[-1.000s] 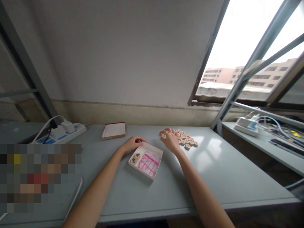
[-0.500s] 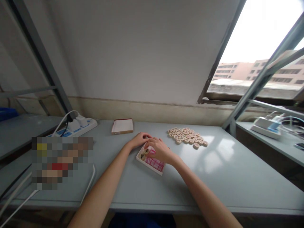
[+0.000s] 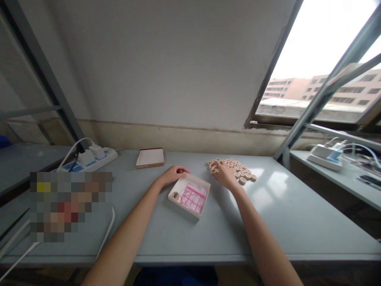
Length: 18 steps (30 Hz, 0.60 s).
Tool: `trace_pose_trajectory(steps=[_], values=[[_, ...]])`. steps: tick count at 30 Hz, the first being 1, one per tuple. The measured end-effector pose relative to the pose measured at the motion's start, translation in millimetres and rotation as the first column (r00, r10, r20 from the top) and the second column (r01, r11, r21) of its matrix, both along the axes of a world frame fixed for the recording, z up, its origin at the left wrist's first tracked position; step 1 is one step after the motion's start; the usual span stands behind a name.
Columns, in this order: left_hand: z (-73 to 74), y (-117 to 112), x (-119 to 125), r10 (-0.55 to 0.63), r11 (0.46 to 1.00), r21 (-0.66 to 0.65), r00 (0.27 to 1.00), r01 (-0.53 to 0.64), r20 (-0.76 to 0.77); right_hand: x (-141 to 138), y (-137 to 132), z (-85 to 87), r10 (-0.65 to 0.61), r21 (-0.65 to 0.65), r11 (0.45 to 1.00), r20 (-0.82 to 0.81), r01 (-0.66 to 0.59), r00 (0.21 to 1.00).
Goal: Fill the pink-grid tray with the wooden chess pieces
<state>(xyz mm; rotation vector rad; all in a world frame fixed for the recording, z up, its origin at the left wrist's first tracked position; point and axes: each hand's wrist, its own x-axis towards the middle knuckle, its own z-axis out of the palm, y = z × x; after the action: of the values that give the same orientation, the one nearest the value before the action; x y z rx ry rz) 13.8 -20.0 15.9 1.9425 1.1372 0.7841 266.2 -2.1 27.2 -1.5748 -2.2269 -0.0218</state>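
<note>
My left hand [image 3: 174,174] rests with bent fingers on the far left corner of a shallow white square box [image 3: 199,215], holding its rim. In the box's left corner lies one round wooden xiangqi piece [image 3: 176,195] with a dark character. A pink-lined sheet [image 3: 193,197] covers the box floor. To the right, my right hand [image 3: 225,174] reaches over the left side of a spread of several xiangqi pieces [image 3: 238,167]. Its fingers point down and close around a piece there, partly hidden by the hand.
A shallow lid with a white inside [image 3: 150,157] lies near the wall. A power strip [image 3: 102,157] with plugs stands at the left, and white cables run toward the front edge. Another power strip [image 3: 324,157] and a phone [image 3: 370,180] lie on the right-hand desk.
My right hand has moved from inside the box, right and away, to the spread of pieces. Two pieces showed in the box before; one shows now. My left hand stays at the box.
</note>
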Motion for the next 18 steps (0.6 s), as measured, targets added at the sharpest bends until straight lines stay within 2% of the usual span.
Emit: trace_pose_trajectory(steps=[3, 6, 8, 10, 11, 13, 15, 18], values=[[-0.3, 0.1, 0.0, 0.0, 1.0, -0.007, 1.0, 0.0, -0.005, -6.4, -3.0, 5.3, 0.087, 0.023, 0.996, -0.092, -0.086, 0.992], [-0.4, -0.1, 0.3, 0.015, 1.0, -0.001, 1.0, -0.015, -0.009, -25.7, -16.5, 15.8, 0.274, 0.013, 0.961, -0.208, -0.278, 0.939], [0.0, -0.1, 0.5, 0.025, 1.0, 0.006, 1.0, -0.025, -0.019, -43.1, -29.3, 19.5, 0.44, -0.061, 0.882, -0.249, -0.467, 0.863], [1.0, -0.3, 0.6, 0.026, 1.0, 0.011, 0.999, -0.025, -0.032, -60.5, -42.4, 18.9, 0.587, -0.138, 0.766, -0.248, -0.628, 0.771], [1.6, -0.5, 0.5, 0.023, 1.0, 0.015, 0.999, -0.023, -0.038, -68.1, -48.4, 17.4, 0.638, -0.158, 0.718, -0.238, -0.678, 0.732], [2.7, -0.9, 0.4, 0.016, 0.999, 0.03, 0.999, -0.015, -0.047, -79.8, -57.8, 13.9, 0.694, -0.16, 0.669, -0.215, -0.726, 0.687], [3.2, -0.9, 0.2, 0.016, 0.999, 0.045, 0.999, -0.014, -0.046, -86.5, -63.7, 11.4, 0.7, -0.143, 0.67, -0.205, -0.729, 0.684], [2.0, 0.3, -0.1, 0.027, 0.999, 0.043, 0.999, -0.026, -0.027, -90.0, -66.9, 10.5, 0.676, -0.129, 0.699, -0.2, -0.703, 0.709]])
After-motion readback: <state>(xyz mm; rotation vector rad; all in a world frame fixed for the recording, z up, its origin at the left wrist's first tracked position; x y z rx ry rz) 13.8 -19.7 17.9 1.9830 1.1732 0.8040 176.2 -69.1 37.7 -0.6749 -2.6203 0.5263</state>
